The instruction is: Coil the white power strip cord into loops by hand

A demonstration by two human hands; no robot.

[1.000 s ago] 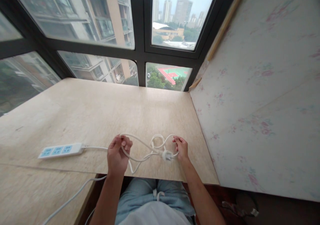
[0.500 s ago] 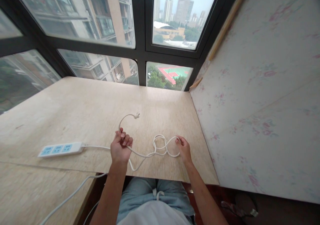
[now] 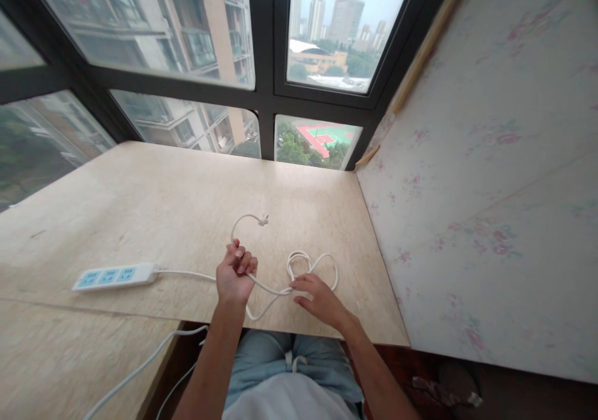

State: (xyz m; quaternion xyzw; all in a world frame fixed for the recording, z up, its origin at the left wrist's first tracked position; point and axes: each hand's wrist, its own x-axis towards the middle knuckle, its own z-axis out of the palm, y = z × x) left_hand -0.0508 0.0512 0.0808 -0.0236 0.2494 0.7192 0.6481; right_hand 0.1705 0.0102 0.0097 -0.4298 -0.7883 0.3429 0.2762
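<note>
A white cable lies in loops on the wooden table. My left hand is closed around the cable, and the stretch ending in the white plug arches up and forward from the fist. My right hand lies over the knotted loops with fingers spread, touching the cable where the loops cross. A white and blue power strip rests on the table to the left, its cord running toward my left hand.
Large windows stand behind the table. A flowered wall panel closes the right side. Another white cord hangs off the table's front edge on the left. My lap sits below the edge.
My right hand let go of the far loop and moved left onto the knot's crossing. My left hand pulled the plug end out of the loops, so it now arches above the fist.
</note>
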